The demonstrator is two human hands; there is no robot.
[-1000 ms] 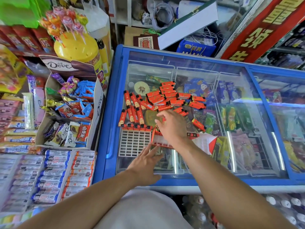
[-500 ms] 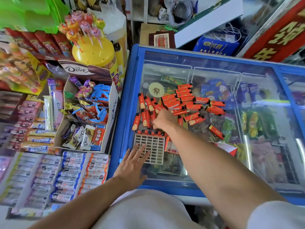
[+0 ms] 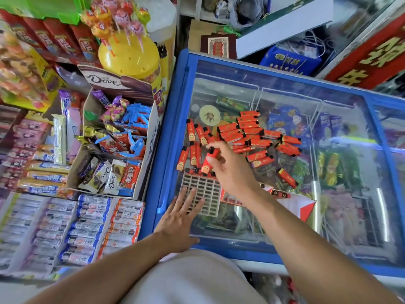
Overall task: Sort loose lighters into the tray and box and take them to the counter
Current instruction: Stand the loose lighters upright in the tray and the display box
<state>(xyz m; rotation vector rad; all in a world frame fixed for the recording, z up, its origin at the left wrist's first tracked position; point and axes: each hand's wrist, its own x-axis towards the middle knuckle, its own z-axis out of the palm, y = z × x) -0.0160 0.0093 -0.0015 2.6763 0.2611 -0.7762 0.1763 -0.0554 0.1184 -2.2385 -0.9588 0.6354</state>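
right hand [image 3: 232, 170] grip: pinching lighter [image 3: 209, 161] | left hand [image 3: 179, 218] grip: released (flat on tray [image 3: 208, 191])

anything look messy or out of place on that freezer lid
Yes. Orange lighters lie scattered at mixed angles across the freezer's glass lid, one stray apart to the right. Only the grid tray's far row is filled. The right hand pinches one lighter; the left hand rests on the tray.
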